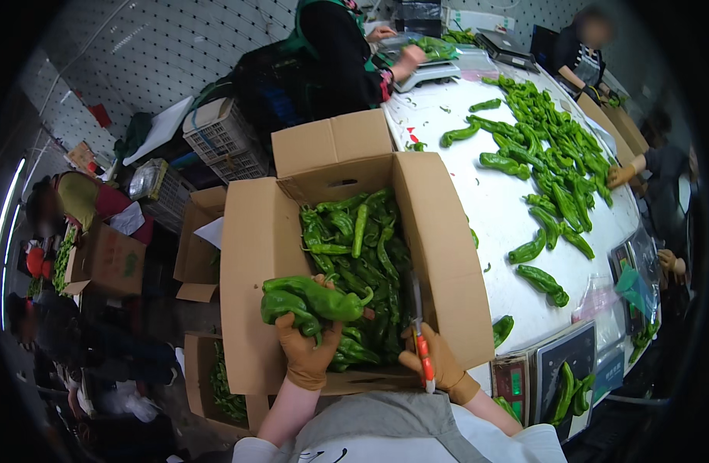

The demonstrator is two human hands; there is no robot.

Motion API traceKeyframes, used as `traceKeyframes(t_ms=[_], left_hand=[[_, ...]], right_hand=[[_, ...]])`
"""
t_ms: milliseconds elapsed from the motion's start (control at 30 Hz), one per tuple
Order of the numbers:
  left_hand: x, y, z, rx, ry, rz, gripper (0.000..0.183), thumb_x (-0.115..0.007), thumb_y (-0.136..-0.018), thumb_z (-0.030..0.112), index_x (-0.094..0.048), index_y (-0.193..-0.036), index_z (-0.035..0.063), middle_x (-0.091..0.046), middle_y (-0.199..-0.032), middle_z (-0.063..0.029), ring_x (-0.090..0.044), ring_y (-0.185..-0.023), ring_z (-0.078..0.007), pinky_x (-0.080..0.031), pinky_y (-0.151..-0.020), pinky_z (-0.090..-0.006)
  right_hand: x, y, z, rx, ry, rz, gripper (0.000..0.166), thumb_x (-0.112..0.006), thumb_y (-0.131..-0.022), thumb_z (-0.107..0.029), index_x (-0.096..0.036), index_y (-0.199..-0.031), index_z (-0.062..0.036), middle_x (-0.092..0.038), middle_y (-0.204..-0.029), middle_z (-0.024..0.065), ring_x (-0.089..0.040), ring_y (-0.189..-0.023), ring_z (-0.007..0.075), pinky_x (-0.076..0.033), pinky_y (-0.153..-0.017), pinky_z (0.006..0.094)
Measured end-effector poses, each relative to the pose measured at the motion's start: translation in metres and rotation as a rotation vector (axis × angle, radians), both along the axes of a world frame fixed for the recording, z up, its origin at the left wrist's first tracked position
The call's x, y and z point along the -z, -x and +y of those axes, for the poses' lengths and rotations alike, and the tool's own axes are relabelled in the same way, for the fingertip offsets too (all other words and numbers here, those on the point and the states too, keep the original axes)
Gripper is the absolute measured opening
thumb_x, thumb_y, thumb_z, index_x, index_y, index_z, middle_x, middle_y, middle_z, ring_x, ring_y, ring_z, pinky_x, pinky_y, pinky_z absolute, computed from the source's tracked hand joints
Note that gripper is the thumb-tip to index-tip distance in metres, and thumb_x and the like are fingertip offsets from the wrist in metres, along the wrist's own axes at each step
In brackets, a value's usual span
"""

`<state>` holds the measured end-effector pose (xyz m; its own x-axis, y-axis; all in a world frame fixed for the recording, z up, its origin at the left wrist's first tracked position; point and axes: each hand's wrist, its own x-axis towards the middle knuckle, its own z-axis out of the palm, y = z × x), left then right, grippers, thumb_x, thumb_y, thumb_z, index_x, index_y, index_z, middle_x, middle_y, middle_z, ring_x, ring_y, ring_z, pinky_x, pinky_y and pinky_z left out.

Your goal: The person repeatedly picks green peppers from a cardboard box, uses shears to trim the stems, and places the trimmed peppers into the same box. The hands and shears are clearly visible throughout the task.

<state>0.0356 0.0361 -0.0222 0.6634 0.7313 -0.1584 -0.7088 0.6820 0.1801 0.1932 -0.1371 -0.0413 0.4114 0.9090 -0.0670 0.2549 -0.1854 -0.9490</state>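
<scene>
My left hand (305,350), in a tan glove, is closed around several green peppers (322,298) above an open cardboard box (247,278). Many more long green peppers (354,237) fill the box in front of me. My right hand (441,362), gloved the same way, grips a slim cutting tool (425,359) with a red-orange and white handle at the box's near right side. Its narrow blade points away from me along the right inner wall; whether it is a knife or scissors I cannot tell.
On the right, a white table (476,191) bears a pepper heap (551,144). A digital scale (563,370) holding peppers stands near my right arm. Co-workers (343,58) stand around the table. Other boxes (201,370) and stacked plastic crates (227,139) are at left.
</scene>
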Motion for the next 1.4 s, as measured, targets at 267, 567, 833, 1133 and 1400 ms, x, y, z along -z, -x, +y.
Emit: traceKeyframes(t_ms=[267,567,833,1133,1400], left_hand=[[-0.016,0.02,-0.032,-0.126,-0.154,0.12,0.07,-0.068,-0.066,0.027,-0.044,-0.129,0.0104,-0.05,-0.126,-0.0054,-0.046,-0.122,-0.0217,-0.037,-0.104,-0.0407],[-0.013,0.037,-0.035,-0.202,-0.351,0.074,0.074,-0.068,-0.064,0.015,-0.04,-0.133,0.0145,-0.049,-0.126,-0.0055,-0.048,-0.119,-0.0257,-0.038,-0.105,-0.045],[-0.015,0.042,-0.04,-0.147,-0.414,0.045,0.077,-0.065,-0.069,0.011,-0.031,-0.138,0.0147,-0.044,-0.132,-0.009,-0.043,-0.126,-0.0288,-0.036,-0.107,-0.0442],[-0.017,0.028,-0.057,0.167,-0.56,0.214,0.087,-0.062,-0.067,0.01,-0.021,-0.144,0.0121,-0.028,-0.146,-0.0159,-0.032,-0.133,-0.031,-0.026,-0.11,-0.0454],[-0.016,0.034,-0.042,0.117,-0.499,0.263,0.071,-0.055,-0.072,0.017,-0.03,-0.138,0.0095,-0.033,-0.145,-0.0101,-0.045,-0.121,-0.0206,-0.037,-0.103,-0.034]], right_hand=[[-0.016,0.02,0.002,-0.333,0.105,0.179,0.057,-0.067,-0.079,-0.04,-0.047,-0.113,0.0008,-0.05,-0.068,0.0076,-0.048,-0.063,0.0187,-0.039,-0.059,0.0317],[-0.022,0.028,-0.013,-0.366,0.031,0.241,0.041,-0.063,-0.084,-0.035,-0.052,-0.104,0.0001,-0.05,-0.07,0.0021,-0.044,-0.063,0.0121,-0.038,-0.06,0.0274],[-0.016,0.036,-0.014,-0.142,0.169,0.457,0.031,-0.057,-0.09,-0.033,-0.055,-0.084,-0.0026,-0.051,-0.064,0.0013,-0.048,-0.053,0.0098,-0.04,-0.05,0.0247],[-0.027,0.037,0.016,0.058,-0.178,0.795,0.027,-0.056,-0.09,-0.026,-0.054,-0.091,0.0016,-0.062,-0.067,0.0157,-0.058,-0.047,0.0215,-0.05,-0.05,0.0323],[-0.008,0.036,0.006,0.03,-0.057,1.197,0.029,-0.06,-0.089,-0.029,-0.058,-0.082,-0.0004,-0.06,-0.061,0.0141,-0.053,-0.043,0.02,-0.049,-0.05,0.0327]])
